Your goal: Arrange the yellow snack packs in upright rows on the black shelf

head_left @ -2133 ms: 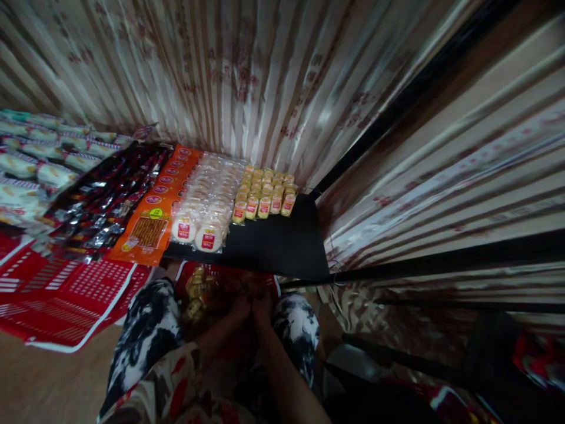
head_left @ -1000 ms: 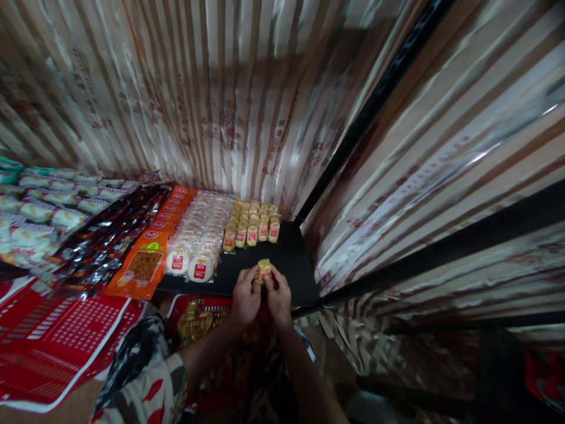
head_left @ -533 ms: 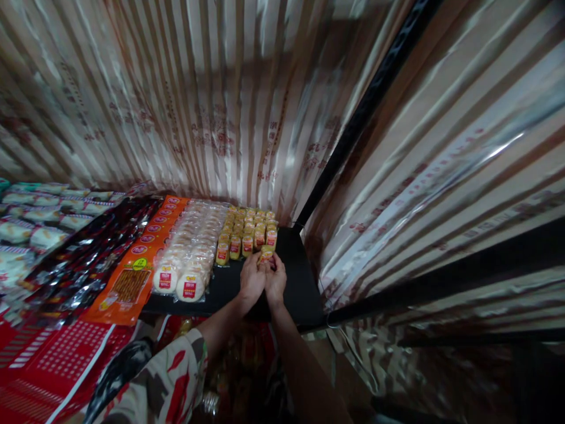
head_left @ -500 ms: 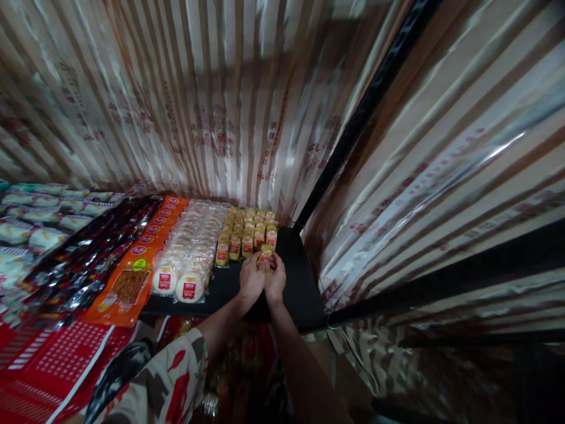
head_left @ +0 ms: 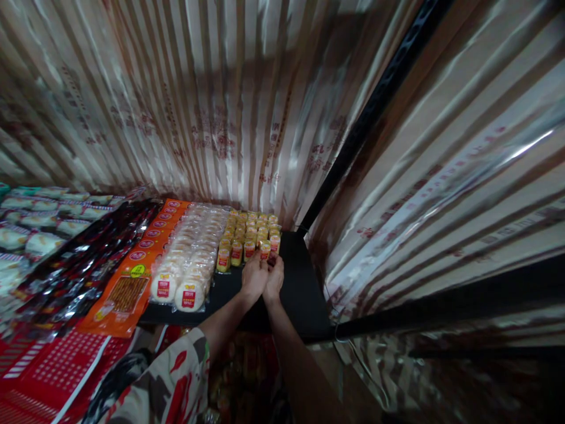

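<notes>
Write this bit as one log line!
left hand: at yellow pack; right hand: same pack; pack: near edge of yellow rows; below: black shelf; left of rows: white packs

You have a black shelf before you, its straight right edge in view while its left part runs out of sight. Near the back right corner you have small yellow packets in close rows. To their left, film-wrapped round white packs run in two columns from the back edge toward the front. Next you see overlapping orange packs jutting past the front edge, then dark glossy packs, and farthest left, rows of white packs.
</notes>
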`<act>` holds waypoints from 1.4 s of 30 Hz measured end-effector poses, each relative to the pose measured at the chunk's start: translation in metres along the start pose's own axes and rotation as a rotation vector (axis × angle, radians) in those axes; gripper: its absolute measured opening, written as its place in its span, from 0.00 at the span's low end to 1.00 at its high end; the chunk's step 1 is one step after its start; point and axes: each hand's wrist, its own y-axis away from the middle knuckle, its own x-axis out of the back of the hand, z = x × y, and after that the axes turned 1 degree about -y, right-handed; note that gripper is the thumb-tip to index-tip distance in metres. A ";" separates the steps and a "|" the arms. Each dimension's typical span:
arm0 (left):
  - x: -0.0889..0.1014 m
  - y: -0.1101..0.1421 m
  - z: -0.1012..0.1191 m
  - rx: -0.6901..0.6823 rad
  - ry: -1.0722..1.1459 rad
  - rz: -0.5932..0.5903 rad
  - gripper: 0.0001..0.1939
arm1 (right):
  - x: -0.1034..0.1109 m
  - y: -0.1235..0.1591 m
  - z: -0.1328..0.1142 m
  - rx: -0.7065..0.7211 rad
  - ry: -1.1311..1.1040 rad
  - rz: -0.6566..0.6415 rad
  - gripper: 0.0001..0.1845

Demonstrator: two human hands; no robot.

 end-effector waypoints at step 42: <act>0.032 0.153 -0.087 -0.194 0.023 -0.159 0.17 | 0.044 0.147 -0.011 0.128 0.112 -0.221 0.20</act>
